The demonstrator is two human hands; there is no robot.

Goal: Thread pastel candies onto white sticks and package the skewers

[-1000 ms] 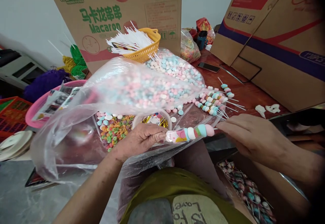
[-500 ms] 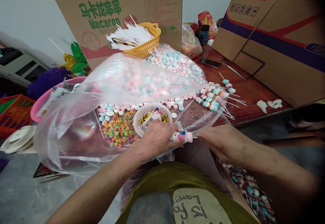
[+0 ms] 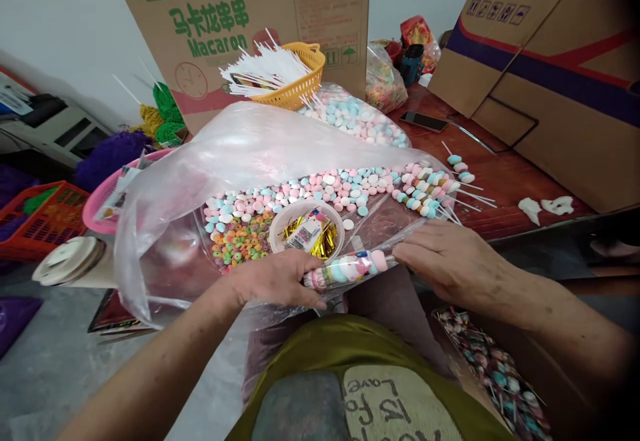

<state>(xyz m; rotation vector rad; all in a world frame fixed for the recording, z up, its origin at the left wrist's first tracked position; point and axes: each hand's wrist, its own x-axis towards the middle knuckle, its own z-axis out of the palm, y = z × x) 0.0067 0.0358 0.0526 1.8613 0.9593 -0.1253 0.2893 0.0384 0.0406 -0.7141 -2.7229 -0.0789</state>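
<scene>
My left hand [image 3: 277, 279] pinches the left end of a marshmallow skewer [image 3: 350, 269] in a clear wrapper, made of pink, white and blue pieces. At its right end, the fingers of my right hand [image 3: 443, 257] are closed where the stick comes out; the stick itself is mostly hidden. Just behind the skewer stands a round plastic tub [image 3: 273, 233] holding gold twist ties and printed bags. Coloured cereal rings [image 3: 245, 241] lie left of the tub, with loose marshmallows [image 3: 325, 191] behind it. Unwrapped marshmallow skewers [image 3: 423, 191] are piled at the right.
A yellow basket [image 3: 295, 94] of white sticks stands before a tall carton [image 3: 320, 21]. A large clear plastic bag [image 3: 240, 137] spreads over the table. Right are a phone [image 3: 424, 121] and another carton [image 3: 545, 61]. Wrapped skewers [image 3: 495, 367] lie low at the right.
My left hand has moved left to the skewer's end, baring more of its wrapped length. My right hand stays at the stick end. The plastic bag has shifted back, showing more loose marshmallows.
</scene>
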